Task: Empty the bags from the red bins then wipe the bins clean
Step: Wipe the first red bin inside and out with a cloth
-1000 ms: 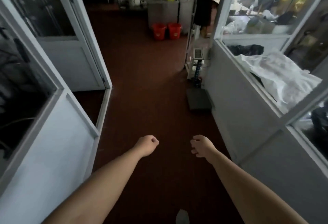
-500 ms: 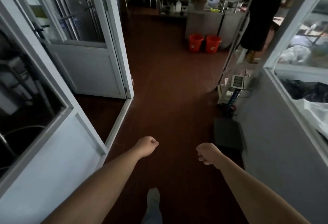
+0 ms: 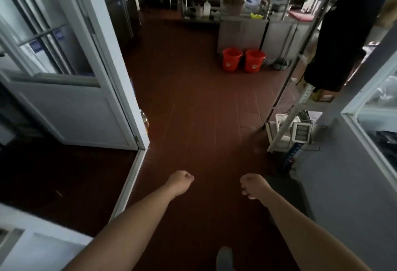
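both arms reach forward over the dark red-brown floor point(image 3: 193, 109) of a narrow passage. the left grip point(image 3: 181, 181) is a fist, fingers curled in against the palm with nothing inside. the right grip point(image 3: 252, 185) is curled tight as well and holds nothing. the two fists hang near each other with a strip of floor between them.

well ahead, at the far end of the passage, one red bin point(image 3: 232, 59) and a second red bin point(image 3: 255, 61) stand upright on the floor, just beside each other. they sit right in front of a steel table point(image 3: 242, 27) loaded with bottles and containers. from here i cannot tell what is inside the bins. both fists are well apart from them.

on the left a white door point(image 3: 86, 109) stands open, and a bottle point(image 3: 144, 120) shows just past its edge near the floor. on the right is a metal rack point(image 3: 285, 120) with a dark garment point(image 3: 335, 45) hanging beside it. a small scale display point(image 3: 300, 131) sits low by the rack. a grey partition wall point(image 3: 343, 184) with a glass pane runs along the right side. a dark mat point(image 3: 287, 189) lies on the floor at its base, partly under the right forearm. the tip of a grey shoe point(image 3: 224, 259) shows at the bottom edge.
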The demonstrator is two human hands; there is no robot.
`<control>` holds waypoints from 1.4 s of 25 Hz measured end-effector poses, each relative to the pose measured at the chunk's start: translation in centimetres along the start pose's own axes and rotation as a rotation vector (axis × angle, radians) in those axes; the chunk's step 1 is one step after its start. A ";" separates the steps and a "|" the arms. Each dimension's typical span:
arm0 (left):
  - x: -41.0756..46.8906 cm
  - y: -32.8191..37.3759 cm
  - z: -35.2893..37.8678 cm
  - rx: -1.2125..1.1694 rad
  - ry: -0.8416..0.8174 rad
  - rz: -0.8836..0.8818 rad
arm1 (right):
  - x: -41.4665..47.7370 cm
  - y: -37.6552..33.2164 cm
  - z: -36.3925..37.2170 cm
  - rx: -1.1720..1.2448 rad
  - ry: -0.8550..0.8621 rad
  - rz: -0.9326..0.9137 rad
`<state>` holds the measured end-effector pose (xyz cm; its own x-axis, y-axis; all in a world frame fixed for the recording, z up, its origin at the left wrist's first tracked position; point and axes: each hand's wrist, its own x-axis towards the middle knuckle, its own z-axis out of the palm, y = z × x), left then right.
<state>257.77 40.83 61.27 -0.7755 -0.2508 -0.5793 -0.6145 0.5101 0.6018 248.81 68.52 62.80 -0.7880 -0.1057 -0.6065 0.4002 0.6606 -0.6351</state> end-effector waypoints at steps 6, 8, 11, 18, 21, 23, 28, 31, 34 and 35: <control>17.6 11.9 -6.3 -0.065 0.028 -0.007 | 18.9 -11.2 -7.8 0.062 -0.017 -0.017; 22.3 16.1 -8.9 -0.083 0.019 -0.024 | 24.4 -15.3 -10.2 0.062 -0.037 -0.025; 29.1 21.0 -12.4 -0.120 0.051 -0.028 | 31.8 -21.1 -13.2 0.043 -0.039 -0.041; 49.7 29.2 -20.6 -0.107 0.050 -0.064 | 52.2 -34.7 -17.2 0.015 -0.032 -0.058; 60.2 33.3 -25.1 -0.124 0.039 -0.059 | 61.2 -40.9 -19.2 0.041 0.027 0.007; 66.4 36.7 -28.2 -0.147 0.014 -0.054 | 66.3 -45.2 -20.5 0.011 0.058 0.000; 79.1 46.4 -36.0 -0.142 -0.006 -0.033 | 77.3 -55.4 -25.1 0.019 0.061 -0.052; 89.3 52.7 -39.6 -0.075 -0.027 0.001 | 87.0 -60.8 -28.4 0.018 0.076 -0.058; 97.6 57.7 -42.6 -0.026 -0.030 0.030 | 95.8 -65.0 -31.6 0.009 0.100 -0.054; 100.7 59.5 -43.7 -0.017 -0.023 0.027 | 99.1 -66.7 -33.0 0.017 0.094 -0.043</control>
<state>136.83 9.95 62.77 -0.7886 -0.2184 -0.5749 -0.5958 0.5026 0.6264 128.58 38.49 60.80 -0.8447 -0.0628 -0.5316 0.3724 0.6444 -0.6679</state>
